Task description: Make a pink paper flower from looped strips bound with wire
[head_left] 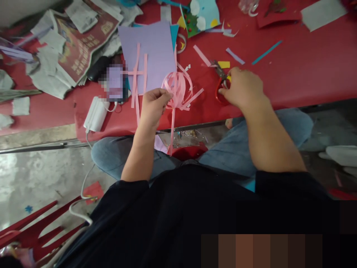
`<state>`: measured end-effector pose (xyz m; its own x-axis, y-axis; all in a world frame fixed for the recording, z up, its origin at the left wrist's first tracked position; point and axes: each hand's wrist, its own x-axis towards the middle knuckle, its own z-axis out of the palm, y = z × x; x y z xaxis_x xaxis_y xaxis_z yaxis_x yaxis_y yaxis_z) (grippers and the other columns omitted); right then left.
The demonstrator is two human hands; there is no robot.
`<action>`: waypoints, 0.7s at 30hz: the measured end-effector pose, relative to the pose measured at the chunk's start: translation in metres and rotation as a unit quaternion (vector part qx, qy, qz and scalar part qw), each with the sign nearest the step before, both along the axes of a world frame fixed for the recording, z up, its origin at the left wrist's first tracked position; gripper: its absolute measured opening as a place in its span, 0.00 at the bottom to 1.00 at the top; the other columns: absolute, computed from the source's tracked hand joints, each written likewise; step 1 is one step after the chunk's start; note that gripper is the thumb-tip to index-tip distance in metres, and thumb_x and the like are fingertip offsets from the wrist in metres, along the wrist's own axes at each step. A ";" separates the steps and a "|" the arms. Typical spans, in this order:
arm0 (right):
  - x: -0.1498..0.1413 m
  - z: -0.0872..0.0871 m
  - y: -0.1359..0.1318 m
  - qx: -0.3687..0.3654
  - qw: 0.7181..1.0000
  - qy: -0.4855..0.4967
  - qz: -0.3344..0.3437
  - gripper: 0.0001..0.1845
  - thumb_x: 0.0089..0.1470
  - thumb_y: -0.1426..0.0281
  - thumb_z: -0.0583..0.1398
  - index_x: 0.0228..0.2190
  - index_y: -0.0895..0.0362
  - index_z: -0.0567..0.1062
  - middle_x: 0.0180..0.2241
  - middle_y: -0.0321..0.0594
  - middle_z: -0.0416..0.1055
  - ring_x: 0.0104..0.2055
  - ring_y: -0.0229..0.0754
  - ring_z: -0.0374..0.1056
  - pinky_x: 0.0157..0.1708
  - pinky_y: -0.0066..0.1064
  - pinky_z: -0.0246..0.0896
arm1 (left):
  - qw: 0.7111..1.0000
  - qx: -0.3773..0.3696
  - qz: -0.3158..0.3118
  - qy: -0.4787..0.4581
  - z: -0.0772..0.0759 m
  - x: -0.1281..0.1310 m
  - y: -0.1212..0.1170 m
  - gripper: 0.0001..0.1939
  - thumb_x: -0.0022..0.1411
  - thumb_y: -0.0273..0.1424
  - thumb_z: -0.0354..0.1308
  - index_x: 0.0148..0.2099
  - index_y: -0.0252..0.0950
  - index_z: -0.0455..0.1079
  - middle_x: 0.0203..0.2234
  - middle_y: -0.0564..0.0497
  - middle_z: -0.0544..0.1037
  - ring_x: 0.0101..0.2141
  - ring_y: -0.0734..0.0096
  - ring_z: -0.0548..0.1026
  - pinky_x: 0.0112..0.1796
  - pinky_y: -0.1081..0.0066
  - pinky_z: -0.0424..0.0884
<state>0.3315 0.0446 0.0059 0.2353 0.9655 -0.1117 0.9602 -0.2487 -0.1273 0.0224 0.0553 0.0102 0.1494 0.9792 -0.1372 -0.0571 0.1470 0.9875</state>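
Observation:
My left hand point(156, 103) pinches a looped bundle of pink paper strips point(178, 89) between thumb and forefinger. The loops form a loose round shape above the red table, and one long strip hangs down past the table's front edge. To the right, my right hand point(242, 87) has its fingers on the red handles of a pair of scissors point(221, 74). The blades point up and left, towards a loose pink strip point(202, 56). More pink strips point(135, 80) lie crossed on and beside a lilac paper sheet point(156, 41), left of the bundle.
Newspaper point(83, 41) and paper scraps cover the left of the red table point(315, 70). A phone with blurred screen point(115, 83) and a white power bank point(96, 113) with a cable lie nearer. A tape roll point(182, 43), green card point(200, 16) and blue strip point(267, 52) lie behind.

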 end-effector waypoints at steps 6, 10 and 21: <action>-0.051 0.008 -0.025 0.097 0.988 0.082 0.085 0.25 0.71 0.53 0.62 0.54 0.61 0.79 0.57 0.62 0.76 0.58 0.57 0.72 0.52 0.47 0.65 | 0.968 0.182 -0.008 0.174 0.002 -0.012 0.002 0.07 0.62 0.24 0.68 0.32 0.39 0.77 0.24 0.55 0.70 0.27 0.76 0.65 0.31 0.72 0.64; -0.104 -0.012 -0.052 0.009 0.939 0.289 0.186 0.21 0.70 0.49 0.62 0.37 0.54 0.81 0.35 0.41 0.81 0.37 0.45 0.75 0.37 0.37 0.64 | 0.964 0.192 -0.003 0.183 -0.004 -0.019 0.005 0.06 0.57 0.25 0.73 0.34 0.40 0.80 0.30 0.53 0.73 0.30 0.73 0.65 0.37 0.69 0.69; -0.151 -0.041 -0.031 0.047 0.964 0.245 0.088 0.16 0.63 0.55 0.65 0.39 0.53 0.85 0.40 0.45 0.85 0.45 0.55 0.80 0.43 0.43 0.69 | 0.962 0.214 0.019 0.171 -0.022 -0.020 -0.001 0.09 0.57 0.33 0.78 0.37 0.43 0.81 0.37 0.49 0.72 0.42 0.64 0.72 0.53 0.61 0.76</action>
